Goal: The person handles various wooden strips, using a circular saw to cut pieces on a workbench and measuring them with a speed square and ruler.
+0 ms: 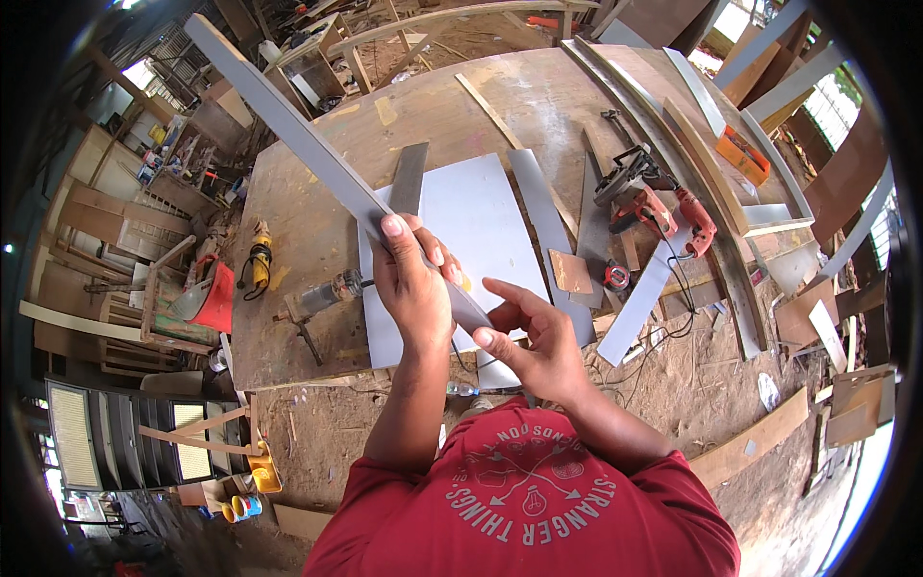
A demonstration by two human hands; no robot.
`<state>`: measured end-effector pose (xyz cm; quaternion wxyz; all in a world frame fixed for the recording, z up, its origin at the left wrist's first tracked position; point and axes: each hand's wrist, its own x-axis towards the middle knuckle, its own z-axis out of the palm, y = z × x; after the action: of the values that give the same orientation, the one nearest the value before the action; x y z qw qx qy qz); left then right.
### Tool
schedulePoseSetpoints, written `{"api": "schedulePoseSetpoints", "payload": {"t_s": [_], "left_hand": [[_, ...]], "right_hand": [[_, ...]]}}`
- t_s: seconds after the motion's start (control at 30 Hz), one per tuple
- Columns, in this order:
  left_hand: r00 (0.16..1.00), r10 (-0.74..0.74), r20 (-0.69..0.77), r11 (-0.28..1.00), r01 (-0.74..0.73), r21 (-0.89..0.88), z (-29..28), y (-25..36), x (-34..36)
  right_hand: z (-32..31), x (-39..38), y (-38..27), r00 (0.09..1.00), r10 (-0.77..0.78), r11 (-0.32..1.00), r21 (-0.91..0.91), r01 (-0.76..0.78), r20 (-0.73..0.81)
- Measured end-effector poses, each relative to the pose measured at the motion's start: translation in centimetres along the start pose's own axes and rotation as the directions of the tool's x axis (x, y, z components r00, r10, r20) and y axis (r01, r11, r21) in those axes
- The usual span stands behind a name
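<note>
A long, narrow board strip (288,117) with a pale face slants up to the far left, held above the workbench. My left hand (415,279) wraps round it below its middle, thumb lying along its edge. At the near end my right hand (538,346) has its thumb on the strip's tip, with the index finger raised and the other fingers curled partly out of sight. Beneath both hands a white panel (476,212) lies on the workbench (327,240). A grey power tool (332,290) and a dark strip (409,178) lie beside the panel's left edge.
A red power tool (663,213) with a black cord rests on the bench's right side, near a red tape measure (616,277). Further left sits a yellow power tool (260,260). Long boards (673,183) line the right edge. An orange tool (742,157) lies among them.
</note>
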<state>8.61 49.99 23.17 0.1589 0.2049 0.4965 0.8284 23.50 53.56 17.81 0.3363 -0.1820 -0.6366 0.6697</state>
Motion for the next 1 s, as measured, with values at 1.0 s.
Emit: {"api": "schedulePoseSetpoints", "payload": {"t_s": [1.0], "left_hand": [[0.850,-0.093,0.519,0.792,0.379,-0.479,-1.8,-0.1,1.8]], "right_hand": [[-0.2,-0.6,-1.4,0.920,-0.353,0.935,0.058,0.349,0.166]]}}
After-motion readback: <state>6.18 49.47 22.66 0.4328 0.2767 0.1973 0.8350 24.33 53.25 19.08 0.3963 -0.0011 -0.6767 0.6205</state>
